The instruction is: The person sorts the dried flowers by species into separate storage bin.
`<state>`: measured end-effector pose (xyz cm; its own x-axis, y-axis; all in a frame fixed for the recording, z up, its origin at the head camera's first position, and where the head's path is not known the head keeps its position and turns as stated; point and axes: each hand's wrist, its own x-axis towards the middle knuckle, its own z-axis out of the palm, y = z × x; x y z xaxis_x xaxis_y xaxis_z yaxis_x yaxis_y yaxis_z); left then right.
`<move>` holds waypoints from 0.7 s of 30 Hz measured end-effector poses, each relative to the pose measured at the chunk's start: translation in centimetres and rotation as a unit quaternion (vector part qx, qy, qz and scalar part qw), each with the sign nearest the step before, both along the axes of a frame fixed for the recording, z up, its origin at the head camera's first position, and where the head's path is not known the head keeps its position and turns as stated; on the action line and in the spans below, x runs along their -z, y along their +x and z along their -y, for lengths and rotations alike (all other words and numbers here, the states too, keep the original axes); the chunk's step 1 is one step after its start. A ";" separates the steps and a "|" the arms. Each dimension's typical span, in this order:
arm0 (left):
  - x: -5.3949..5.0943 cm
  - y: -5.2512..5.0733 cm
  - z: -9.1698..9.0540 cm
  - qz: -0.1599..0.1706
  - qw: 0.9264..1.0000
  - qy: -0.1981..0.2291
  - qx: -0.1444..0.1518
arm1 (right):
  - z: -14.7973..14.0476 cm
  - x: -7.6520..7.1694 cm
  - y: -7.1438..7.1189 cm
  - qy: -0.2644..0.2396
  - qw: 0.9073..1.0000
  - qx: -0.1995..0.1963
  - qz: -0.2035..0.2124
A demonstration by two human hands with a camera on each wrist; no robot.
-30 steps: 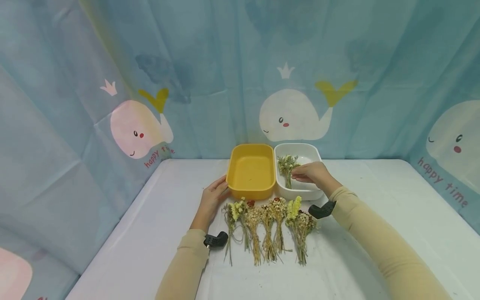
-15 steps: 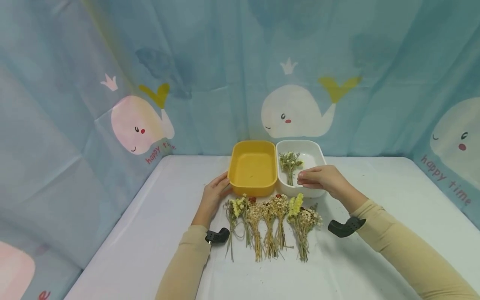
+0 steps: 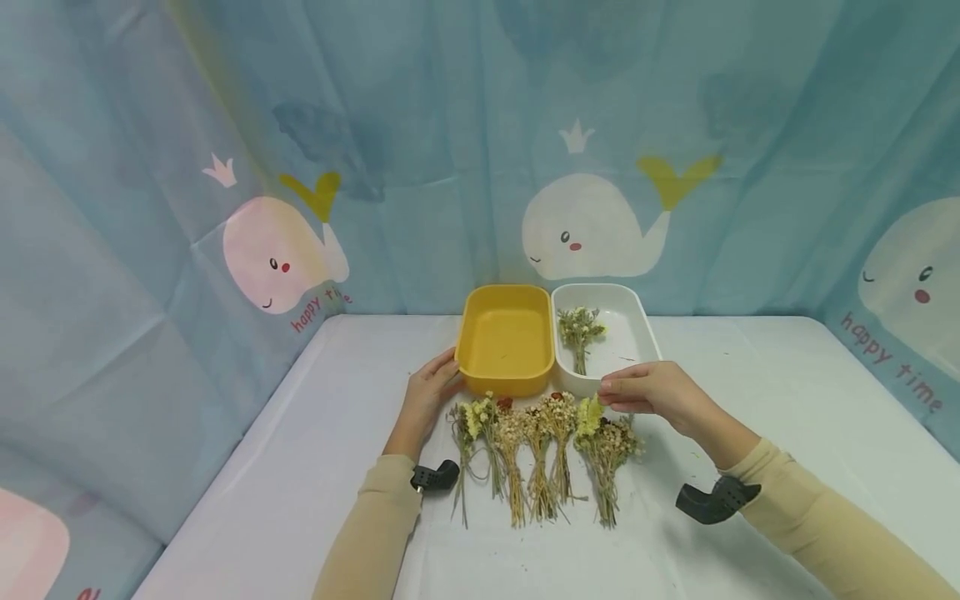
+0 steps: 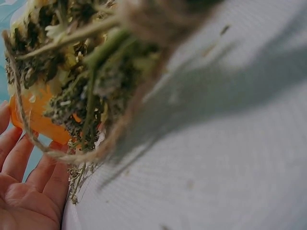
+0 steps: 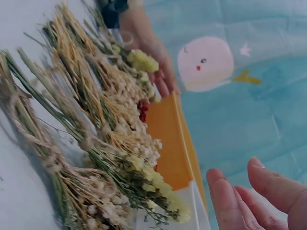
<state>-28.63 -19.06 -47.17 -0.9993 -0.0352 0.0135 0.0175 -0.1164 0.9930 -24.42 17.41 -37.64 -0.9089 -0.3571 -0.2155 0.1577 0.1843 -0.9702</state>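
Note:
My left hand (image 3: 427, 398) lies along the left wall of the yellow tray (image 3: 506, 385), fingertips touching it. In the left wrist view its fingers (image 4: 45, 175) look fairly straight. My right hand (image 3: 660, 396) hovers at the front edge of the white tray (image 3: 637, 333). Nothing is between its thumb and fingers, which stand apart in the right wrist view. Just below and left of it is a dried flower bundle with a yellow bloom (image 3: 589, 417), beside a cream-flowered bundle (image 3: 615, 442). One small greenish dried bunch (image 3: 579, 333) lies inside the white tray, at its left.
Several tied dried flower bundles (image 3: 510, 433) lie in a row in front of the trays, stems toward the person. White cloth (image 3: 322, 433) covers the table. A blue curtain with whale prints (image 3: 420, 225) hangs behind and to the sides.
My right hand has drawn away from the bunch in the white tray, moving right and toward the person, to near the yellow-bloomed bundle. The left hand stays at the yellow tray.

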 end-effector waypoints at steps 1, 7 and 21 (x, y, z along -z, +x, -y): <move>0.0 0.0 0.0 0.000 1.000 -0.001 -0.001 | 0.0 0.1 0.2 0.002 1.000 -0.002 0.000; 0.1 0.0 -0.1 0.000 1.000 0.001 0.000 | -0.4 0.6 1.3 0.009 1.000 -0.015 -0.001; 0.1 0.0 0.0 -0.003 1.000 0.002 0.002 | -0.4 2.3 3.3 0.008 0.999 -0.036 0.009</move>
<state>-28.59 -19.08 -47.29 -0.9993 -0.0312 0.0203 0.0239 -0.1199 0.9925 -21.12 17.81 -39.92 -0.8765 -0.4182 -0.2384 0.1609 0.2122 -0.9639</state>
